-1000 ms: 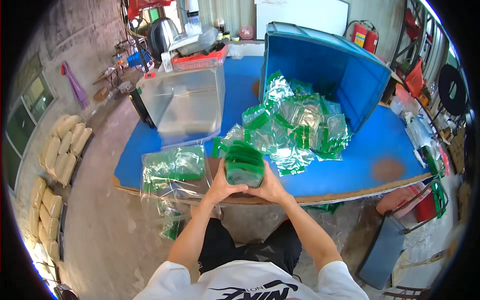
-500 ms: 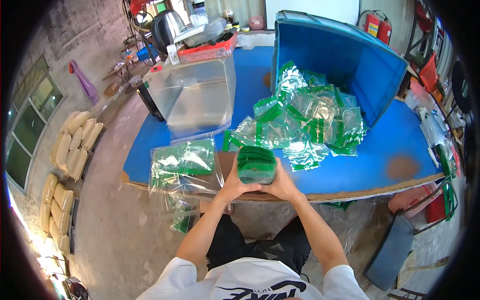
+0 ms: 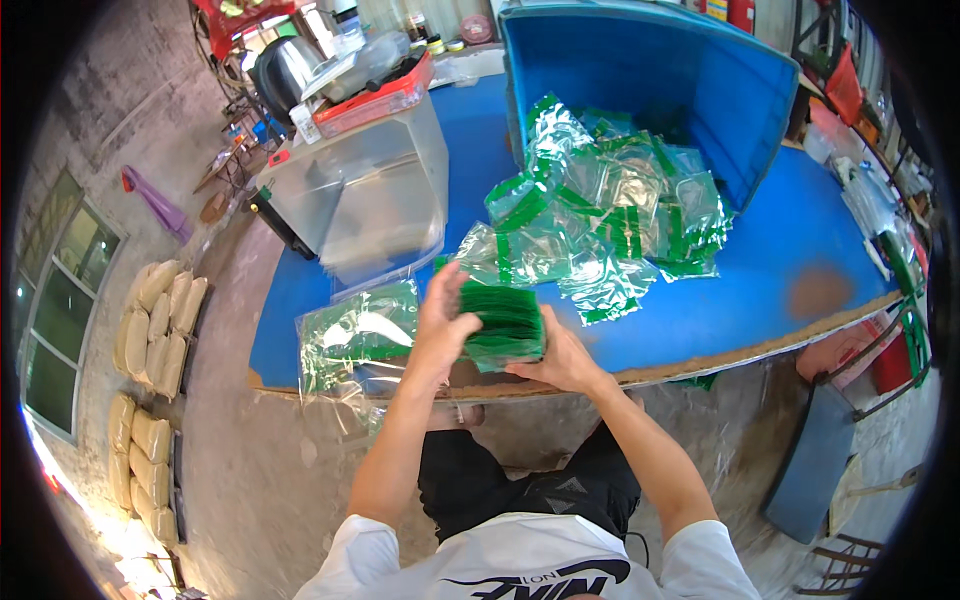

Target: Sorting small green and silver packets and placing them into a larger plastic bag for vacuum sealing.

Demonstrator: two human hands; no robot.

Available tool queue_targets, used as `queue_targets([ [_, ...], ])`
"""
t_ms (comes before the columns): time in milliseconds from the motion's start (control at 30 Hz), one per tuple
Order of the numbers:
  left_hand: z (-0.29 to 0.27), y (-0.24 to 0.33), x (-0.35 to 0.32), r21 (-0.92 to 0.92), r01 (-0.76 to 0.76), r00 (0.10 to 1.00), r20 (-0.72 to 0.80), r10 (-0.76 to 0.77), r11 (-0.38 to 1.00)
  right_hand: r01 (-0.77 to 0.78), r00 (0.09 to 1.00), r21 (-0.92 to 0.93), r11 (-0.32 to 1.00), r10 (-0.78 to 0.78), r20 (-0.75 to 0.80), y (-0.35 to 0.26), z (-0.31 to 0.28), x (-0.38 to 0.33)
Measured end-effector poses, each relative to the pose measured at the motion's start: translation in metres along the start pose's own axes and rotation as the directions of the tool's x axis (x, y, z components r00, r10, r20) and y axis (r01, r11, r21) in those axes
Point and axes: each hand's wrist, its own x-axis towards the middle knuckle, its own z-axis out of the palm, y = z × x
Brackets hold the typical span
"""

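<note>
A thick stack of clear plastic bags with green edges (image 3: 502, 325) stands between my hands over the table's front edge. My right hand (image 3: 562, 358) grips its right side, thumb across the lower near corner. At the left side, my left hand (image 3: 440, 322) has its fingers stretched out and its thumb at the stack's edge; whether it presses on the bags I cannot tell. To the left lies a flat clear bag (image 3: 362, 335) with green-banded bags in or under it, overhanging the edge. Beyond my hands, loose green-edged bags (image 3: 600, 215) spill in a heap from a tipped blue bin (image 3: 745, 130).
The blue table (image 3: 760, 335) has a worn front edge. A clear box-shaped container (image 3: 370, 190) stands at the left, bearing a red tray (image 3: 375, 105). Beige sacks (image 3: 155, 330) are piled on the floor at left. A dark flat panel (image 3: 815, 460) stands at lower right.
My left hand has come off its wrap around the stack and stretched its fingers upward. The stack is turned, showing more of its layered green edges. The whole view has shifted slightly.
</note>
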Motion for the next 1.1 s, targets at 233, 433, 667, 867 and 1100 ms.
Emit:
queue_targets([
  [233, -0.013, -0.063, -0.025, -0.601, 0.009, 0.980, 0.162, 0.111, 0.799, 0.002, 1.000, 0.006, 1.000, -0.002, 0.012, 0.007, -0.001, 0.002],
  [433, -0.016, -0.066, -0.034, -0.139, -0.080, 0.937, 0.327, 0.122, 0.987, 0.015, 0.999, 0.008, 1.000, -0.016, 0.052, 0.002, -0.003, 0.003],
  [667, -0.014, -0.063, -0.033, -0.055, -0.169, 0.938, 0.298, 0.178, 0.984, 0.108, 0.994, -0.028, 0.994, -0.108, -0.008, 0.024, 0.005, 0.010],
  [867, -0.008, -0.067, -0.025, 0.171, -0.196, 0.967, 0.199, 0.161, 0.966, 0.228, 0.972, -0.130, 0.965, -0.219, 0.080, 0.021, 0.006, 0.011],
  [1100, -0.010, -0.062, -0.061, -0.008, -0.144, 0.976, 0.164, 0.143, 0.990, 0.035, 0.995, -0.263, 0.964, -0.009, 0.097, -0.047, 0.014, -0.020],
])
